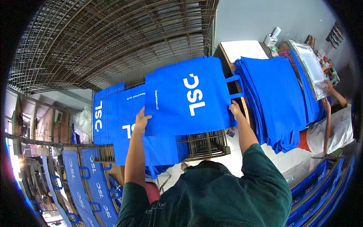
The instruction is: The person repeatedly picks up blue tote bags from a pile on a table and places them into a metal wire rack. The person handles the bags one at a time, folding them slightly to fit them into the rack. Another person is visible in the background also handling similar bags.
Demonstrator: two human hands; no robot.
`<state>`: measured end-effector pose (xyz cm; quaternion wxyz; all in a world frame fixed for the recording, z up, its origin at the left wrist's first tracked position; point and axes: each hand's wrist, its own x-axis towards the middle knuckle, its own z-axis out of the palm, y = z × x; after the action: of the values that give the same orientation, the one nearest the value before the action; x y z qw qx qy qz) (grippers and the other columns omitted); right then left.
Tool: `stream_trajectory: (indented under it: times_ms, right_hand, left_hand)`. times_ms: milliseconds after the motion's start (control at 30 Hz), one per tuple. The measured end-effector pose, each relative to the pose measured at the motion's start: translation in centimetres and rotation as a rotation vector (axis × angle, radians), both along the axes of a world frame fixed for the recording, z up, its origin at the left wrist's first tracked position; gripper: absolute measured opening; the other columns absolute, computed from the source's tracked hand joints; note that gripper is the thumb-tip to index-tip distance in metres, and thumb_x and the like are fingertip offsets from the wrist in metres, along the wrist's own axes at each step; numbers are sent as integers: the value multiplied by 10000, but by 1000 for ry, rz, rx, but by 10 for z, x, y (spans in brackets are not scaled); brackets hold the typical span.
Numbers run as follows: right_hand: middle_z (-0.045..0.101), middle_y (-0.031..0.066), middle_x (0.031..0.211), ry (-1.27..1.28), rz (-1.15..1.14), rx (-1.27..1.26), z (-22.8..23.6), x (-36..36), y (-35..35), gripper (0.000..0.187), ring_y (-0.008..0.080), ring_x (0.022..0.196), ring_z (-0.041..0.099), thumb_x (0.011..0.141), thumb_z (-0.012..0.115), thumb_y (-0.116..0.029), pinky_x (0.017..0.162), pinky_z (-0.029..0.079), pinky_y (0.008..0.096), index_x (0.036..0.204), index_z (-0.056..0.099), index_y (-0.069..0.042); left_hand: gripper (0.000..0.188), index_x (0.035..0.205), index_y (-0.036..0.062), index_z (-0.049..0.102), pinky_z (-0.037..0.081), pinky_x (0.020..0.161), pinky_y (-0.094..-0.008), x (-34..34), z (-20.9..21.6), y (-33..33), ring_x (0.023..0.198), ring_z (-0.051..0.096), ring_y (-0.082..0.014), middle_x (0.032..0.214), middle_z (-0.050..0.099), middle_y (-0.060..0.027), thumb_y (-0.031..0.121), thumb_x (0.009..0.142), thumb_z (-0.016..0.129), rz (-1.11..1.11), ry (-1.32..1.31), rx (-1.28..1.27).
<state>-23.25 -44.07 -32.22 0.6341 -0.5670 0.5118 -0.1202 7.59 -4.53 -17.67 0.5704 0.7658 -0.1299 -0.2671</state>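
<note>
A blue tote bag (172, 109) with white printing is spread flat in front of me. My left hand (141, 122) pinches its left edge near the lower corner. On the opposite side, my right hand (235, 109) grips the edge just below the bag's handle (236, 95). The fingertips of both hands are partly hidden by the fabric. Under and left of this bag, more blue printed bags (118, 113) lie overlapping on a wire rack (206, 147).
Several wire rack shelves (117, 38) rise overhead at the far left. A thick stack of blue bags (276, 94) stands to the right. Beyond it, another person's hands (327, 90) touch a framed screen (308, 62). Printed bags (77, 185) also lie on racks at the lower left.
</note>
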Motion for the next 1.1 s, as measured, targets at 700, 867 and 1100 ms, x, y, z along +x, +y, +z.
stream_trajectory:
  times_ms: [700,867,1100]
  right_hand:
    - [552,179,1137,172,138,273,-13,65,-60,608,322,1072,520,819,547,-425,863,419,445,1276,403,-50]
    - [525,182,1176,250,0,312,-5,66,-64,649,327,1091,506,815,550,-434,880,408,455,1305,359,-53]
    - [488,186,1231,241,-262,175,6,71,-60,710,334,1117,486,810,554,-446,902,392,469,1345,297,-59]
  left_hand:
    - [723,1349,-5,324,379,957,-319,-3,15,1,1139,481,-215,1273,480,-131,-164,661,479,-3,-62,10]
    - [689,1340,-21,331,400,931,-309,-6,13,-3,1102,513,-227,1241,504,-153,-158,689,513,-6,-73,-23]
    - [696,1338,-17,333,399,932,-308,-9,11,-7,1094,519,-226,1227,514,-151,-163,686,526,10,-112,55]
